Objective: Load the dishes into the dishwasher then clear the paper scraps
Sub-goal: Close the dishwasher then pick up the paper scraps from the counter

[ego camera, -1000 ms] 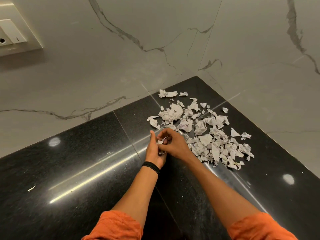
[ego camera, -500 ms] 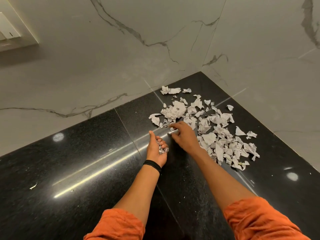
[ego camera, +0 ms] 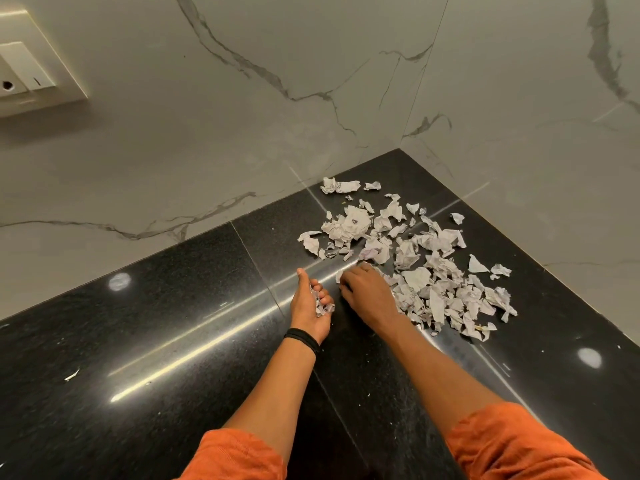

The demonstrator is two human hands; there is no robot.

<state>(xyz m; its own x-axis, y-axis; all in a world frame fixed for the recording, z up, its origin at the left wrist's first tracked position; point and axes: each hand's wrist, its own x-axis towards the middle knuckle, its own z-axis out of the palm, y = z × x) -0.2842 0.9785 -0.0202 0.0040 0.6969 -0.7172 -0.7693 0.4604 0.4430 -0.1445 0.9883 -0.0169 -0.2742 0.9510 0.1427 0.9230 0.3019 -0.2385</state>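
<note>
Several torn, crumpled white paper scraps [ego camera: 412, 258] lie scattered in the far right corner of the black stone counter [ego camera: 173, 341]. My left hand [ego camera: 310, 306] rests palm-up just left of the pile, its fingers curled round a small bunch of scraps [ego camera: 320, 304]. My right hand [ego camera: 367, 292] lies palm-down at the pile's near left edge, its fingertips pinching a scrap [ego camera: 340, 276] on the counter.
Marble walls [ego camera: 242, 133] close the counter at the back and right, meeting at the corner behind the pile. A switch plate [ego camera: 31, 64] sits on the wall at upper left. One stray scrap [ego camera: 71, 375] lies far left on the counter.
My right hand left my left palm, reached out to the pile's edge, then drew back a little with a scrap. My left hand stayed cupped with its scraps.
</note>
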